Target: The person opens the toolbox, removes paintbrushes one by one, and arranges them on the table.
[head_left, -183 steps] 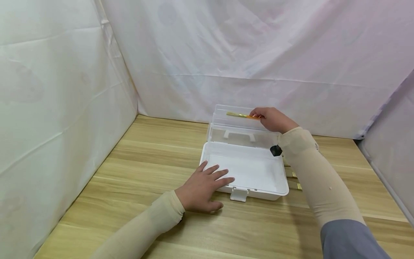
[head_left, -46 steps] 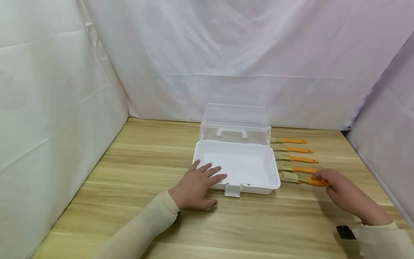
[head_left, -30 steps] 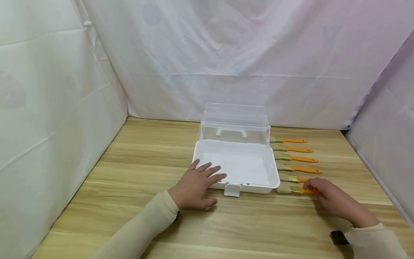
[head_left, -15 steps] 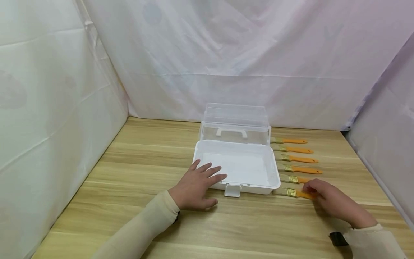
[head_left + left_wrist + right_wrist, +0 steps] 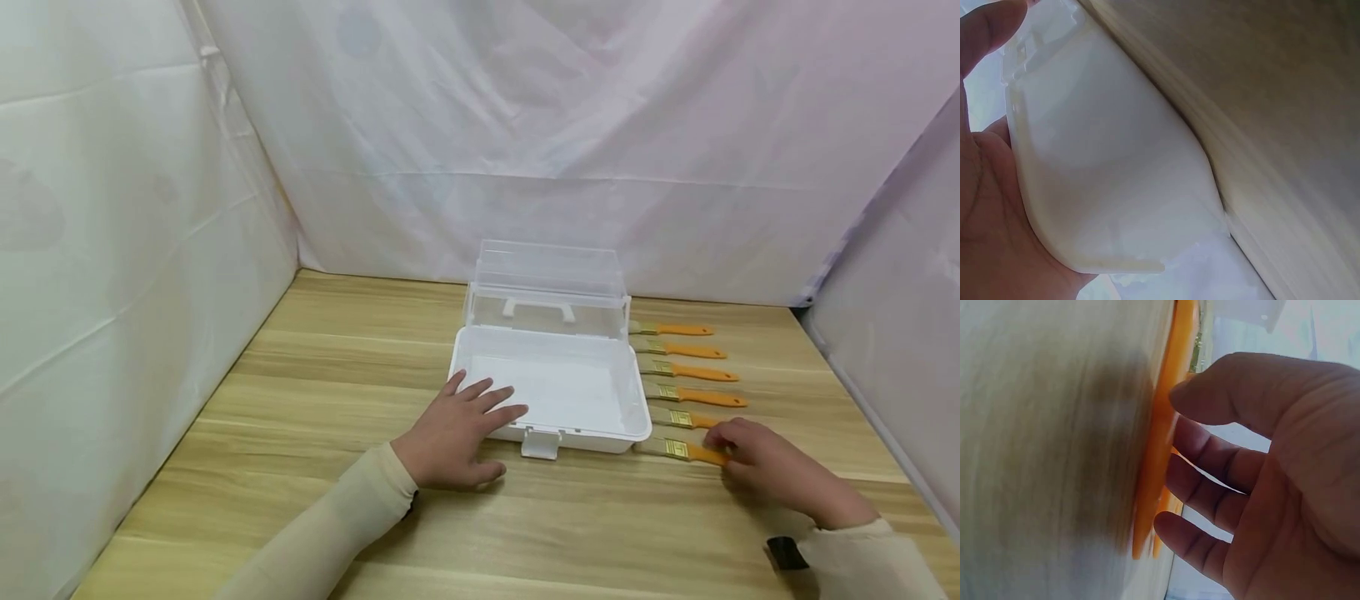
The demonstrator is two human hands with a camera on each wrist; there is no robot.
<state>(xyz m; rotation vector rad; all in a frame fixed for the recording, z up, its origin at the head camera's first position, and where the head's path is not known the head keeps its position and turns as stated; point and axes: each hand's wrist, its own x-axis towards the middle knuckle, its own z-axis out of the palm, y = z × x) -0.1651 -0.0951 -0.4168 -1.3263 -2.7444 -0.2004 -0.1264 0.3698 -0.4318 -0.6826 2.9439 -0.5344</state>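
Note:
My left hand [image 5: 457,437] rests with spread fingers over the front left corner of a white plastic box [image 5: 641,421]. In the left wrist view its palm lies against the box wall [image 5: 1110,144]. My right hand [image 5: 776,471] is at the handle of the nearest paintbrush [image 5: 678,450], which lies on the table with its bristles toward the box. The right wrist view has the thumb on one side of the orange handle [image 5: 1160,431] and the fingertips along the other; the index finger is mostly hidden.
Several more orange-handled paintbrushes [image 5: 701,372] lie in a row along the box's right side. The box's clear lid [image 5: 551,267], with a white handle [image 5: 538,309], stands raised behind it. The latch [image 5: 540,443] hangs down in front. Pale cloth walls [image 5: 480,150] surround the wooden table [image 5: 337,333].
Earlier my right hand held a paintbrush over the raised lid. Since then it has come to the right and laid the brush down at the row's near end. The left hand stays put.

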